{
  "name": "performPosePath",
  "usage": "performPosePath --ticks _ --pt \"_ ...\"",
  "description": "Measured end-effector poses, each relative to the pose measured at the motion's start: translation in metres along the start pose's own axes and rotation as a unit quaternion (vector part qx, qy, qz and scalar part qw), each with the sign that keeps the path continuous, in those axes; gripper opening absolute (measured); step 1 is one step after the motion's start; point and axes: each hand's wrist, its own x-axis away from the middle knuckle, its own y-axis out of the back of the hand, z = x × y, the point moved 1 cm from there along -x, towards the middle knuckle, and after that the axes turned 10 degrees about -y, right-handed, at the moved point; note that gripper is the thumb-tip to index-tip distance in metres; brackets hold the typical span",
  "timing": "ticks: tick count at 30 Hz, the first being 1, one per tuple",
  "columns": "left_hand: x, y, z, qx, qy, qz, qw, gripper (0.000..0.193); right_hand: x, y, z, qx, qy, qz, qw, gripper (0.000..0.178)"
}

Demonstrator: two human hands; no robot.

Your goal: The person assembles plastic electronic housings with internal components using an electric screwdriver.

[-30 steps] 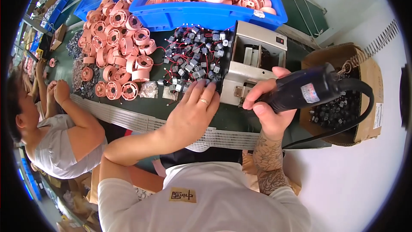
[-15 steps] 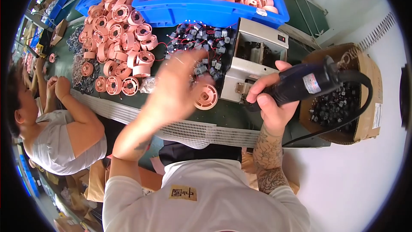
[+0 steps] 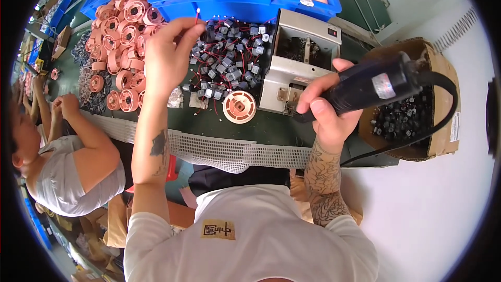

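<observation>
My left hand (image 3: 169, 55) is closed in a pinch at the left edge of a pile of small grey and black motors (image 3: 224, 62) with red wires. A red wire (image 3: 198, 15) with a pale tip rises from its fingertips; whatever else they grip is hidden. My right hand (image 3: 331, 104) is wrapped around a black electric screwdriver (image 3: 370, 90), its bit end pointing down and left beside the metal screw feeder (image 3: 271, 84). Between the hands, a round pink plastic housing (image 3: 240, 107) lies flat on the green bench, touched by neither.
A blue bin (image 3: 235, 6) of pink housings stands behind the motors, with more housings (image 3: 122, 36) heaped at left. A cardboard box (image 3: 443, 120) of dark parts is at right, near the screwdriver's cable (image 3: 453, 99) and coil spring (image 3: 456, 28). A co-worker (image 3: 78, 162) sits at left.
My left hand has gone from beside the pink housing to the left and away from me, and now pinches a red wire. The housing is uncovered. My right hand keeps holding the screwdriver.
</observation>
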Motion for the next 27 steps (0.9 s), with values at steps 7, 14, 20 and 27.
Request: performPosePath --ticks 7,14,20,27 --pt "0.053 -0.015 -0.039 0.132 -0.164 0.229 0.950 0.011 0.000 -0.008 0.015 -0.015 0.043 -0.017 0.999 0.060" --pt "0.056 -0.023 -0.031 0.116 -0.179 0.225 0.951 0.015 0.000 -0.002 0.006 0.152 0.061 -0.042 0.986 0.055" --pt "0.055 -0.023 -0.030 0.123 -0.202 0.254 0.938 0.019 0.000 0.001 0.000 0.200 0.053 -0.050 0.977 0.030" --pt "0.070 -0.020 -0.030 0.115 -0.124 0.257 0.951 0.016 -0.009 -0.006 0.000 0.207 0.069 -0.011 0.976 0.039"
